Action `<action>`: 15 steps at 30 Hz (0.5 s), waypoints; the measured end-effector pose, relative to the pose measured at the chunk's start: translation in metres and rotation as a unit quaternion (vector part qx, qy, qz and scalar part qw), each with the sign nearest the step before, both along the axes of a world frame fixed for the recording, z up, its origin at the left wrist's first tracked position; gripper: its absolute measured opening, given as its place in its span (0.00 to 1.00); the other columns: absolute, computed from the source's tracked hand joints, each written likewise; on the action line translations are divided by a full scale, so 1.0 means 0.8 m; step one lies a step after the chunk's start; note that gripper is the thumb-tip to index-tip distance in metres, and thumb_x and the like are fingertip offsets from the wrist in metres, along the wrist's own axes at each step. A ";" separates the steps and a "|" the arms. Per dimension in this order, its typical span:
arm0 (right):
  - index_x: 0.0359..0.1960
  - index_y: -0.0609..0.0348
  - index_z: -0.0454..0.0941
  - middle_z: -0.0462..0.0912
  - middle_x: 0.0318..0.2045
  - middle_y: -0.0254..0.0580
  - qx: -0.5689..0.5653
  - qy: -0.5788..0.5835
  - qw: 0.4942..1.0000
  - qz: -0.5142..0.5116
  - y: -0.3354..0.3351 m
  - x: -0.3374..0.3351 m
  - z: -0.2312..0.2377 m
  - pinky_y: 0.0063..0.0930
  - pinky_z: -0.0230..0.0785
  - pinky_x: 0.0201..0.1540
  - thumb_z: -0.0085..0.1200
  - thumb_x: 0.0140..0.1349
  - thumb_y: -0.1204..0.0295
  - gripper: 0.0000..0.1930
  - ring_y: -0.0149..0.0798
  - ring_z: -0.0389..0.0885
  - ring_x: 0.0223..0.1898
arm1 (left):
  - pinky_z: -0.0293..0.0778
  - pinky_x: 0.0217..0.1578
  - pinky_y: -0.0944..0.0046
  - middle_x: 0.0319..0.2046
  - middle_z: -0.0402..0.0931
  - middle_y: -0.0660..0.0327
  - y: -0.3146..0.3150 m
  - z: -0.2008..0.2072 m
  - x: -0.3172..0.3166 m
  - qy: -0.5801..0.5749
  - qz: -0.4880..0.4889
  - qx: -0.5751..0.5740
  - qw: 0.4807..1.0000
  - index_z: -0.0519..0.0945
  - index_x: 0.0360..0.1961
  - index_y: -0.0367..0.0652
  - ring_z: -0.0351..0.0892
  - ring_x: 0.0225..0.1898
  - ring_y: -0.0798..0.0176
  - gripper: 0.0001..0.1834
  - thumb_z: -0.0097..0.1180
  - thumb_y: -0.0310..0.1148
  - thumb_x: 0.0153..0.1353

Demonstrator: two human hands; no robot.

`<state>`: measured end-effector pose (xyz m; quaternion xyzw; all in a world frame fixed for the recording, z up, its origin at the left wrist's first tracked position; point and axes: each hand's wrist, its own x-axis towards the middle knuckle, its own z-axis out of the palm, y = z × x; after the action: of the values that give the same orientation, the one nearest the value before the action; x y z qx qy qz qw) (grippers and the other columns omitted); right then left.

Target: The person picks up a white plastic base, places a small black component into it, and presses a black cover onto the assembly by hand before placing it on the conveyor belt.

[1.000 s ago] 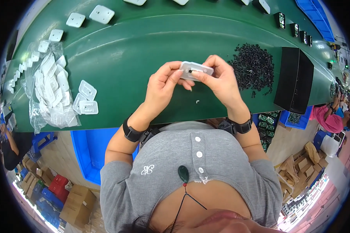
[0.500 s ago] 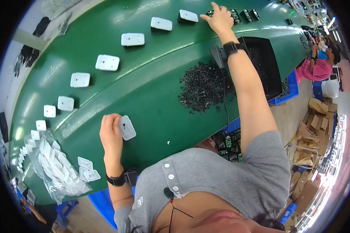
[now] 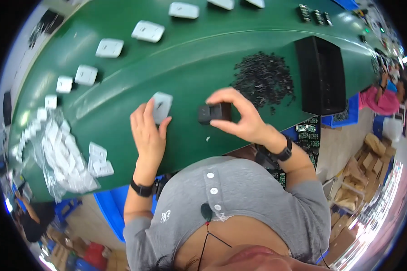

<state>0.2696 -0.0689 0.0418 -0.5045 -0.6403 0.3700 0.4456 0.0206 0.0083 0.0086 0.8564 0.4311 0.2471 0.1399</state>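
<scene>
My left hand (image 3: 149, 135) holds a pale translucent plastic cover (image 3: 163, 107) by its edge, thumb on the near side and fingers along the left. A small dark piece shows on the cover's face. To its right, my right hand (image 3: 244, 115) grips a black box-shaped case (image 3: 215, 114) between thumb and fingers, just above the green table (image 3: 190, 77). The case and the cover are apart. What lies inside the case cannot be made out.
Small black parts (image 3: 264, 79) are heaped right of my hands, beside a black bin (image 3: 309, 77). White-topped units (image 3: 148, 31) line the far left. A plastic bag of pale covers (image 3: 63, 153) lies at left. Circuit boards (image 3: 319, 17) stand far right. A co-worker (image 3: 382, 97) is beyond.
My right hand has come back from the far circuit boards and now holds the black case near the cover. The cover in my left hand has tilted. The whole view has shifted.
</scene>
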 end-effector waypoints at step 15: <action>0.44 0.60 0.78 0.80 0.46 0.45 0.142 -0.208 0.968 0.016 0.040 -0.080 0.004 0.35 0.71 0.49 0.63 0.47 0.79 0.19 0.47 0.77 0.47 | 0.70 0.52 0.57 0.53 0.75 0.57 -0.002 0.003 -0.045 -0.204 -0.026 -0.076 0.976 0.75 0.54 0.43 0.73 0.53 0.52 0.24 0.53 0.16 0.53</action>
<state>0.2055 -0.0366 0.0450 -0.4916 -0.7731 0.1692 0.3634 -0.0151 0.0064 0.0107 0.7859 0.3884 0.3792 0.2963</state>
